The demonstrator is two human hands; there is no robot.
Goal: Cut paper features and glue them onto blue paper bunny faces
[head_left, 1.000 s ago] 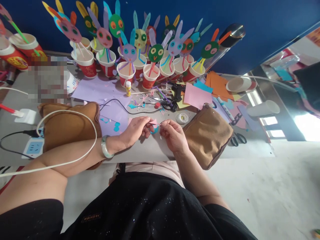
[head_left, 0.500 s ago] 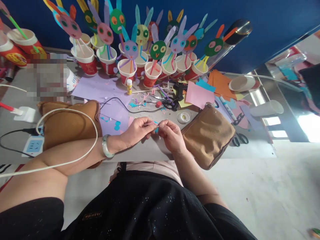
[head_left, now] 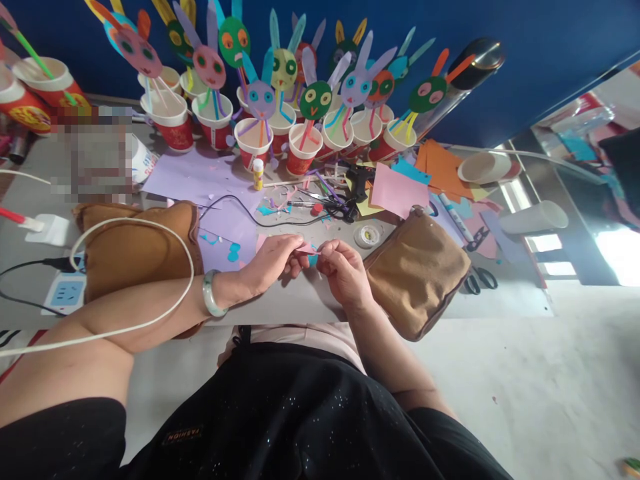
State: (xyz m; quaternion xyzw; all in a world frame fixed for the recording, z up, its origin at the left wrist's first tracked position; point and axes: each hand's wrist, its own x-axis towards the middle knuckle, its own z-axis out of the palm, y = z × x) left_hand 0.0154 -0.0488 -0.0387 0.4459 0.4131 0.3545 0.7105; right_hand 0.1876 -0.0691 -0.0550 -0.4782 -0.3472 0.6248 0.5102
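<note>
A small pink paper piece [head_left: 307, 249] is held between my two hands, low over the table's front part. My left hand [head_left: 274, 265], with a bangle on its wrist, pinches the piece's left end. The fingertips of my right hand [head_left: 344, 270] are closed at its narrow right end. Just behind the fingers a bit of blue paper [head_left: 313, 260] shows, partly hidden. Purple paper sheets [head_left: 235, 230] with small blue scraps lie left of my hands, and a roll of clear tape [head_left: 369, 235] is behind my right hand.
Brown cushions [head_left: 140, 250] [head_left: 423, 273] flank my hands. A white cable [head_left: 193, 263] loops over my left forearm. Red cups [head_left: 303, 157] with paper rabbit figures line the back. Scissors [head_left: 345, 212], a glue stick [head_left: 258, 175] and coloured paper [head_left: 400, 190] lie nearer.
My left fingers have shifted and spread a little, and more of the pink paper piece shows between my hands. My right hand stays nearly in place.
</note>
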